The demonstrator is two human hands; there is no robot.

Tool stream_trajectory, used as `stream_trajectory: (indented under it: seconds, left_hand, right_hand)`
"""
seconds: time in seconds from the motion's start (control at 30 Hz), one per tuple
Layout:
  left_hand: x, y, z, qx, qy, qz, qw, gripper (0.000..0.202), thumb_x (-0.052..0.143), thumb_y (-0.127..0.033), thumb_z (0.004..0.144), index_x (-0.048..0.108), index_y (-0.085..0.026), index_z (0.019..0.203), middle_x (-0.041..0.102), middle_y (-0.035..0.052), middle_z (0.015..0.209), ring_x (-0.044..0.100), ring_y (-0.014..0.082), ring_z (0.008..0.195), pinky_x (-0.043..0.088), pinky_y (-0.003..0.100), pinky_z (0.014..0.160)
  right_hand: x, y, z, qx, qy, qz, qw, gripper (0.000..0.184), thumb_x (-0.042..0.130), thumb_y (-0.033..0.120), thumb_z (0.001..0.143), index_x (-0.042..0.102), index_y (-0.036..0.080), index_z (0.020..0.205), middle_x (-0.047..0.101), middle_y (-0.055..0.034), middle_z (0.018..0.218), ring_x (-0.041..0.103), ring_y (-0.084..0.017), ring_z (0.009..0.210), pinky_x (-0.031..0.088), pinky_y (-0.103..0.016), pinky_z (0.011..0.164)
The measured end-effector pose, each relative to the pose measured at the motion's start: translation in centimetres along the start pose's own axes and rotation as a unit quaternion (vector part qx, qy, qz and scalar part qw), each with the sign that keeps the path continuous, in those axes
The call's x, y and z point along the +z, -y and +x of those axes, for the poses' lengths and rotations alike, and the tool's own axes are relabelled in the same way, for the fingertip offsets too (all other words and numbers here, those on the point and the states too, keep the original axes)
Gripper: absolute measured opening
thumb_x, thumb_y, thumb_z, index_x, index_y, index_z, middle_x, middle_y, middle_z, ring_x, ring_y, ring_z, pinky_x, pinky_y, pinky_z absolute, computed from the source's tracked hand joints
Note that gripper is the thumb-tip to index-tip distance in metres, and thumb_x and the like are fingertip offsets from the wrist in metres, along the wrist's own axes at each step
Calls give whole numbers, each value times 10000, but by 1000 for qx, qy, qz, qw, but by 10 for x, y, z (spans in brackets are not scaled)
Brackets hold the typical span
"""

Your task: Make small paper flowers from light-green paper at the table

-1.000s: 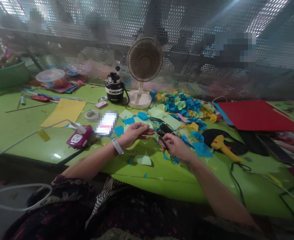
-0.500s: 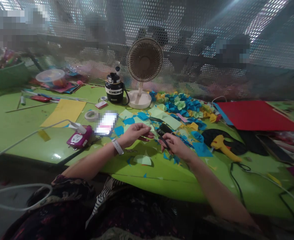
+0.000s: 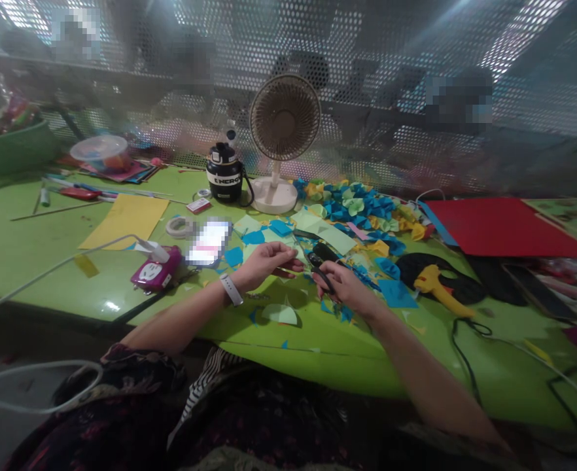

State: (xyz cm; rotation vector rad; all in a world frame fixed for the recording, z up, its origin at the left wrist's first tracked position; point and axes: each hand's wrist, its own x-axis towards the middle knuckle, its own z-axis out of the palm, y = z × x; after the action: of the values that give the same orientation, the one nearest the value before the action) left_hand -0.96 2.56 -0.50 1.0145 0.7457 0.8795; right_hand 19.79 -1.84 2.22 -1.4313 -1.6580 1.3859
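My right hand [image 3: 345, 286] is closed round the dark handles of a pair of scissors [image 3: 324, 280], whose blades point up and left toward my other hand. With thumb and fingers pinched together, my left hand [image 3: 269, 261] holds a small piece of pale green paper, mostly hidden by the fingers. On the table below lies a pale green paper scrap [image 3: 281, 314] with a curved edge. Blue and yellow cuttings surround both hands. Behind them is a heap of folded blue, green and yellow paper pieces [image 3: 354, 201].
A fan [image 3: 284, 118] and a black jug [image 3: 224, 176] stand at the back. Left are a phone [image 3: 209, 243], a tape roll [image 3: 179, 227], a purple power adapter [image 3: 156, 271] and yellow paper [image 3: 126, 219]. Right are a yellow glue gun [image 3: 436, 284] and red sheets [image 3: 504, 226].
Both hands stay almost in place, with only a tiny shift of the fingers. The scissors and the paper remain held.
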Motion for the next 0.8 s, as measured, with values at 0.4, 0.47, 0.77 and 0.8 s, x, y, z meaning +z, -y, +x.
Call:
stream_trajectory:
  seconds: [0.4,0.47,0.77,0.8]
  left_hand:
    - [-2,-4,2,10,-14,-12,1000,271,759,-327,813,587,-119,828,751,104,807,746,189,794,574,251,661]
    - [-2,-5,2,11,-16,-13,1000,255,751,-316,821,590,-119,830,750,101,803,745,186,791,575,252,664]
    - [-2,-6,2,12,-25,-17,999,203,727,-264,845,596,-110,830,739,91,766,740,167,738,574,230,624]
    - [-2,-5,3,13,-26,-16,999,208,731,-269,842,597,-109,833,736,89,762,740,170,737,574,232,621]
  right_hand:
    - [0,5,-2,0,-12,-15,1000,515,723,654,656,461,213,693,557,37,534,471,-95,484,283,-235,452]
    - [0,6,-2,4,-12,-15,1000,509,727,646,657,465,211,687,556,35,524,467,-93,475,279,-233,448]
    - [-1,3,-1,3,-16,-12,1000,495,726,637,663,471,213,684,552,35,510,468,-94,456,289,-231,434]
    - [-1,2,-1,2,-16,-12,1000,493,723,638,667,469,215,684,551,37,509,466,-94,453,292,-233,434]
